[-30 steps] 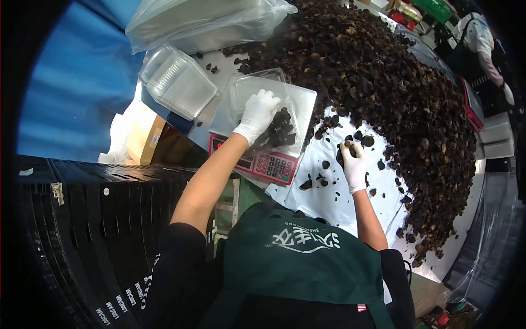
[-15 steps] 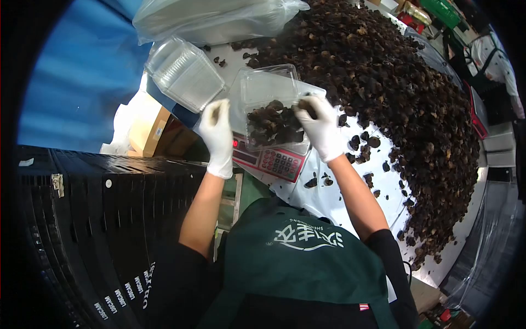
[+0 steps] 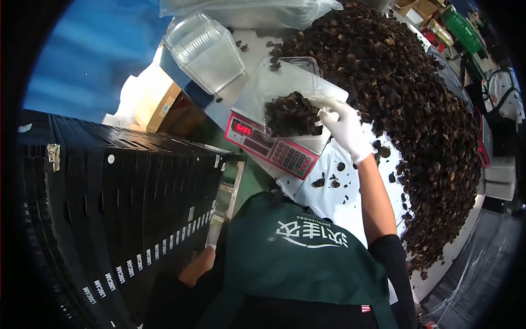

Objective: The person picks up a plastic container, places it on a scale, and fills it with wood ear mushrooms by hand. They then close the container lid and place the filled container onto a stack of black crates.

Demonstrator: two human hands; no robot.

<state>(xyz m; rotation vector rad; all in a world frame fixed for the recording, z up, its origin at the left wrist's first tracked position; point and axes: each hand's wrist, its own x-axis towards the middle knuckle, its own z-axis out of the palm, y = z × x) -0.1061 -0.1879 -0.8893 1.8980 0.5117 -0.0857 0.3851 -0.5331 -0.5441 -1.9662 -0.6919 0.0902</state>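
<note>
A clear plastic clamshell container [image 3: 276, 82] filled with dark dried mushrooms [image 3: 290, 114] stands on a pink electronic scale [image 3: 274, 148] with a red lit display. My right hand [image 3: 344, 125], in a white glove, grips the container's right rim. My left hand [image 3: 212, 237] hangs low beside my green apron, next to the black crates. Only a sliver of its white glove shows, and I cannot see whether it holds anything.
A huge heap of dried mushrooms [image 3: 405, 93] covers the white table at the right, with loose pieces near the scale. Stacked empty clamshells [image 3: 205, 50] and a plastic bag [image 3: 246, 8] lie behind. Black crates [image 3: 109, 208] fill the left. Another person [image 3: 501, 90] stands far right.
My left hand has dropped from beside the scale down to my side. My right hand stays at the container's right rim. The view has shifted left and down.
</note>
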